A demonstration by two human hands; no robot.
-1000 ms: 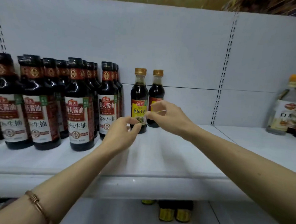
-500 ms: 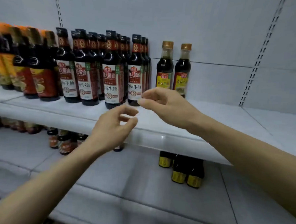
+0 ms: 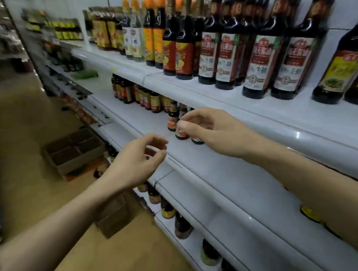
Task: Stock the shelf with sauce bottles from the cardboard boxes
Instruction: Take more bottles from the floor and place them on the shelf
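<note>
- Left hand [image 3: 138, 158] hangs in the air in front of the middle shelf [image 3: 223, 179], fingers loosely curled, thumb and forefinger close together, nothing between them.
- Right hand [image 3: 213, 131] reaches out over the same shelf, fingers bent, thumb laid along the forefinger; holds nothing.
- Just behind the right hand's fingertips: three small bottles [image 3: 181, 133] standing upright on the middle shelf. Touching or apart, cannot tell.
- Below both forearms: a lower shelf with a row of dark bottles [image 3: 167, 210].
- Left of the left hand, down on the floor: an open cardboard box [image 3: 73, 150] with dividers inside; contents too blurred to read.
- Above the right hand, the upper shelf [image 3: 248, 110] carries tall dark sauce bottles [image 3: 228, 55] with red-and-white labels, upright, packed side by side.
</note>
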